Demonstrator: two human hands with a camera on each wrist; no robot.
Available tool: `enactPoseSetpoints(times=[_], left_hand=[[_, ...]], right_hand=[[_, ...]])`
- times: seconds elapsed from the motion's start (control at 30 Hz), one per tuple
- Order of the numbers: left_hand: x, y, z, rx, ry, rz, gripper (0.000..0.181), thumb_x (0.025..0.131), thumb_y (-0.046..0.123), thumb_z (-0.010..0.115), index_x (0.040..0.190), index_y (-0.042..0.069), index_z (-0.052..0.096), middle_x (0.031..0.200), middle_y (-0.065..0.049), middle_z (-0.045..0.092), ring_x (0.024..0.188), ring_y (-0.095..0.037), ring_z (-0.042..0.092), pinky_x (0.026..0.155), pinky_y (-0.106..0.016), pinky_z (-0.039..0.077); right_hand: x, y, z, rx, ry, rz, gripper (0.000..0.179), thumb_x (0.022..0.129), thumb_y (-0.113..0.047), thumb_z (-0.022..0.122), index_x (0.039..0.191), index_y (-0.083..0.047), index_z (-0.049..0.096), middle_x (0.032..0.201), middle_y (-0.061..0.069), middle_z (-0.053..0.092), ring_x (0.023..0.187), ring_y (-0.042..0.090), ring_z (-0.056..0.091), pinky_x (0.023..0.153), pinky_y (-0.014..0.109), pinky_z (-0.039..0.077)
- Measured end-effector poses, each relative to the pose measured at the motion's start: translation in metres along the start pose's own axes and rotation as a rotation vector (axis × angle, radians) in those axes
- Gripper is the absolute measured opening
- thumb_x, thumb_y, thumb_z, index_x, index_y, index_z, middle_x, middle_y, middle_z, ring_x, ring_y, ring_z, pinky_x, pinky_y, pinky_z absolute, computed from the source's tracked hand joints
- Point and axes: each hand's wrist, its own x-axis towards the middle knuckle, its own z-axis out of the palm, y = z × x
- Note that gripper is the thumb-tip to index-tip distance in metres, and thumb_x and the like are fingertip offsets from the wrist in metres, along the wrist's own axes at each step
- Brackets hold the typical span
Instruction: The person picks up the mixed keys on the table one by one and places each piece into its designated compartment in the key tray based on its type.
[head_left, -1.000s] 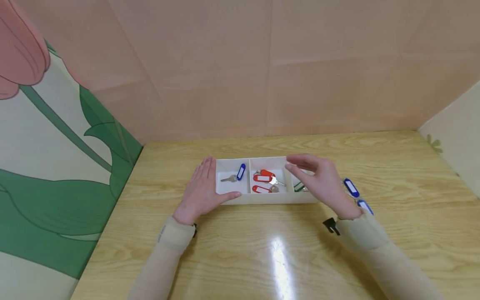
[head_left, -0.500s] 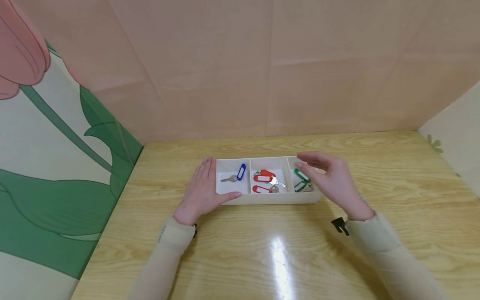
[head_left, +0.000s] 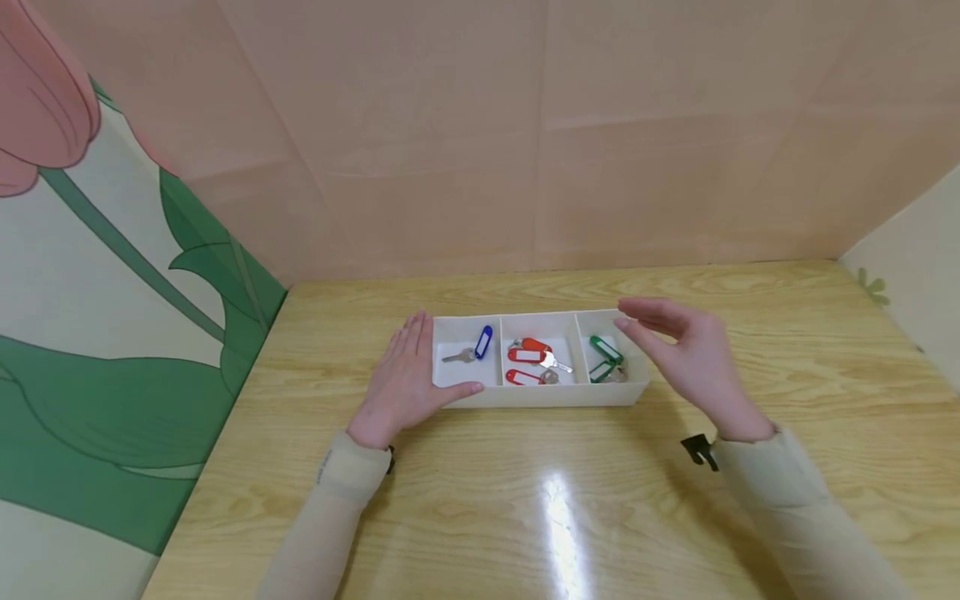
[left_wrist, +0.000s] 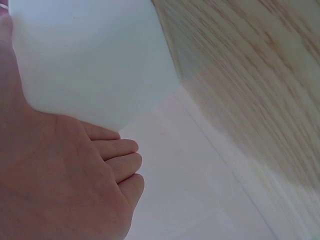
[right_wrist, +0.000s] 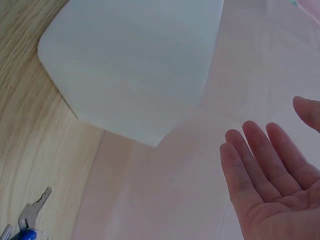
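Note:
In the head view a long white box point(head_left: 540, 397) with three compartments stands on the table. My left hand point(head_left: 400, 375) lies against its left end, fingers straight and thumb along the front wall. A key with a blue tag point(head_left: 483, 342) lies in the left compartment. The middle one holds several keys with red tags point(head_left: 527, 356). Keys with green tags point(head_left: 604, 348) lie in the right compartment. My right hand point(head_left: 690, 358) hovers just off the right end, holding nothing; the right wrist view shows its palm and fingers extended, apart from the box.
A key point(right_wrist: 31, 212) with a blue tag point(right_wrist: 27, 234) lies on the table, at the lower left of the right wrist view; my right hand or arm hides it in the head view. A pinkish wall covering point(head_left: 540, 208) borders the table's point(head_left: 480, 500) far edge.
My right hand has moved right, from over the right compartment to beyond the box's right end, uncovering the green tags. It now hides the blue tags on the table. My left hand stays put.

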Motion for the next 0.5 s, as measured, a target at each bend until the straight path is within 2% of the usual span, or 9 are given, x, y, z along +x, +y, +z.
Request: enactPoseSetpoints(times=[0.17,0.5], left_hand=[[0.0,0.001,-0.001,0.004,-0.01,-0.004,0.135,0.076,0.094,0.044,0.162,-0.002,0.004,0.169,-0.017,0.005,0.155,-0.028,0.004,0.124,-0.04,0.004],[0.0,0.0,-0.001,0.004,-0.002,0.007,0.135,0.076,0.095,0.043,0.162,-0.002,0.005,0.169,-0.017,0.006,0.155,-0.027,0.004,0.124,-0.04,0.005]], right_hand=[[-0.002,0.003,-0.005,-0.001,0.007,0.021,0.035,0.098,-0.033,0.071,0.126,-0.012,0.073,0.122,0.004,0.071,0.105,0.004,0.065,0.085,0.011,0.049],[-0.003,0.012,-0.013,-0.028,0.042,0.033,0.036,0.098,-0.033,0.071,0.127,-0.011,0.073,0.121,0.006,0.072,0.102,-0.004,0.063,0.083,0.009,0.048]])
